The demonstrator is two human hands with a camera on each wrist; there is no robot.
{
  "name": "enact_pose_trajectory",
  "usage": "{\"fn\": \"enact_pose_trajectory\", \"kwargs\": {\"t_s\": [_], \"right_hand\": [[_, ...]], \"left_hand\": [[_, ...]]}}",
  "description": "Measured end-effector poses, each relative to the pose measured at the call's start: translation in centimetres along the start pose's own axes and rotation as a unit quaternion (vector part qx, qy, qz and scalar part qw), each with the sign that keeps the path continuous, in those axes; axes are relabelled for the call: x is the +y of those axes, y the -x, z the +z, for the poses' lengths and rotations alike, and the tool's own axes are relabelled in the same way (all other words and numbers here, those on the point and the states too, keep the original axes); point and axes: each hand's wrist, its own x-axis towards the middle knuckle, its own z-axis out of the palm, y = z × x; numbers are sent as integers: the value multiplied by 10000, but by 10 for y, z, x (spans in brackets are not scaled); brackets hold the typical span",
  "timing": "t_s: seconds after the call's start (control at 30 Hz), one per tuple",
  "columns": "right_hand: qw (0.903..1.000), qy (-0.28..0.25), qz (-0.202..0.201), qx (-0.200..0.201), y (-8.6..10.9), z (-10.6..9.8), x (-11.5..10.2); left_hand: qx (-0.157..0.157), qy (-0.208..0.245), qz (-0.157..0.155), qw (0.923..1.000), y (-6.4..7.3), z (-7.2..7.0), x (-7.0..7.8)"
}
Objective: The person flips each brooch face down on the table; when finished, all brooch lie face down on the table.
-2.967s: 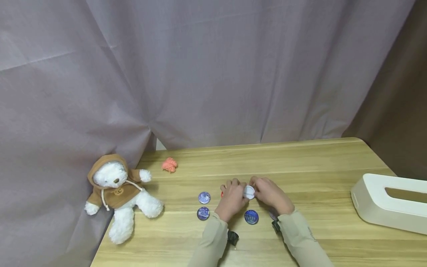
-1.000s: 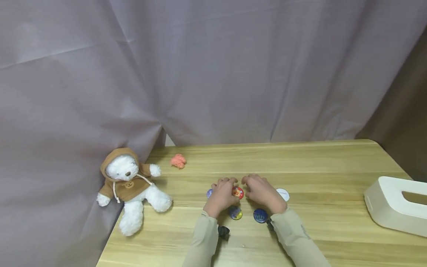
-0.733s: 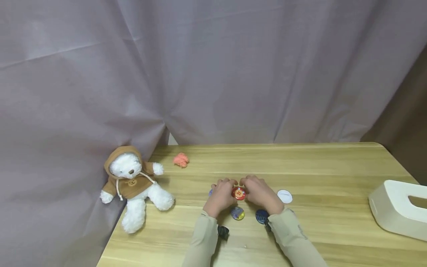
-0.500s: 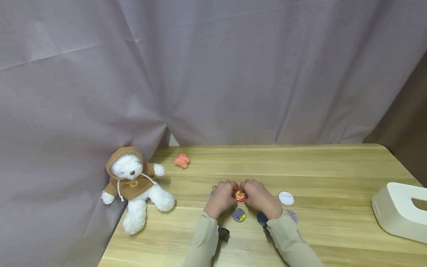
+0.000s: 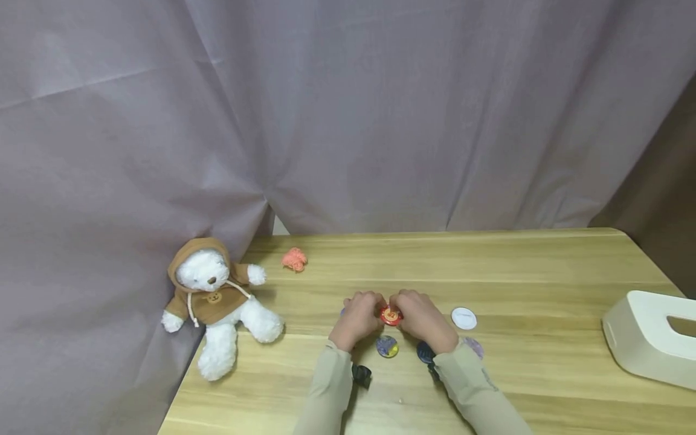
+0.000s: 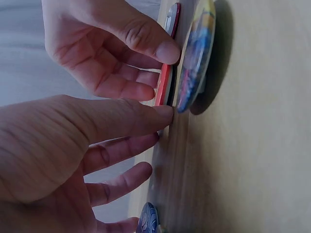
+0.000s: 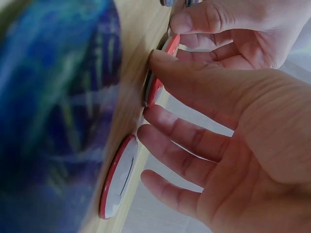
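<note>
A round red button badge [image 5: 390,315] with an orange centre lies between my hands in the head view. My left hand [image 5: 357,319] pinches its left edge, thumb on the near side. From the other side my right hand [image 5: 425,321] grips the right edge with thumb and fingertips. Both wrist views show the red badge [image 7: 154,90] edge-on and low over the table, its underside dark. Nearer me sits a purple-and-yellow badge [image 5: 387,347]. A dark blue badge [image 5: 425,352] is partly covered by my right wrist. Only a sliver of a violet badge [image 5: 343,312] shows past my left hand.
Right of my right hand lies a badge with its white back up [image 5: 464,318], and a pale purple badge [image 5: 474,347] is half behind the sleeve. A white tissue box [image 5: 647,338] stands far right. Pink yarn [image 5: 295,259] and a plush bear [image 5: 217,308] are at left.
Three seconds ago both hands held a white-backed badge; now that badge lies at right. My hands have since closed in on the red badge and grip it from both sides.
</note>
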Motion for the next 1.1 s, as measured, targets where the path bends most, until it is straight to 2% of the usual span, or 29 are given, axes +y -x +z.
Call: {"fn": "enact_pose_trajectory", "kwargs": {"t_s": [0.17, 0.37, 0.73, 1.1], "right_hand": [[9998, 56, -191, -20, -1, -3, 1], [9990, -284, -310, -168, 0, -10, 4], [9973, -610, -202, -361, 2, -16, 6], [9974, -620, -366, -96, 2, -23, 4]], "left_hand": [[-26, 160, 80, 9998, -2, -2, -3], [10, 316, 140, 9994, -2, -6, -2], [199, 177, 196, 9995, -1, -6, -2], [446, 52, 180, 9988, -1, -8, -3]]}}
